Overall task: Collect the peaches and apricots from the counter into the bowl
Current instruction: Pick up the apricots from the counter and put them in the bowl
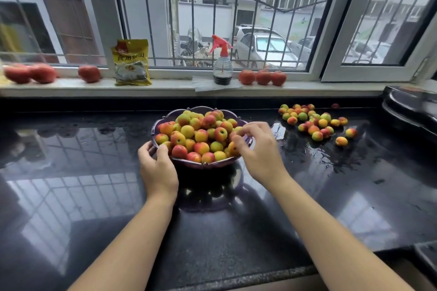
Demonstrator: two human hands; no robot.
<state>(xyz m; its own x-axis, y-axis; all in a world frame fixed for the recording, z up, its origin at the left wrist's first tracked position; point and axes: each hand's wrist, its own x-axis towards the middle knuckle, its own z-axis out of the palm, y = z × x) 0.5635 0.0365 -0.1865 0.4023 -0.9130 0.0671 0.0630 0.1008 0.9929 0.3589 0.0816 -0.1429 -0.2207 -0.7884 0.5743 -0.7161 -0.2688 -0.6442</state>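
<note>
Both busy: left hand (158, 168) grips bowl (208, 164) rim, right hand (257, 149) pinches apricot (233, 148)

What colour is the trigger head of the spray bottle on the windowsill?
Red, on the spray bottle; head view.

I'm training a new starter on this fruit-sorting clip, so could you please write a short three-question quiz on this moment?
1. True or false: the purple bowl is already piled with fruit.
2. Where do the loose apricots still to be collected lie: A, left of the bowl; B, right of the bowl; C, in front of the bowl?
3. Which of the hands holds the bowl's rim?

Key
1. True.
2. B, on the black counter, to the right of the bowl.
3. The left hand; the right hand is at the fruit on the bowl's right side, fingers curled.
</note>
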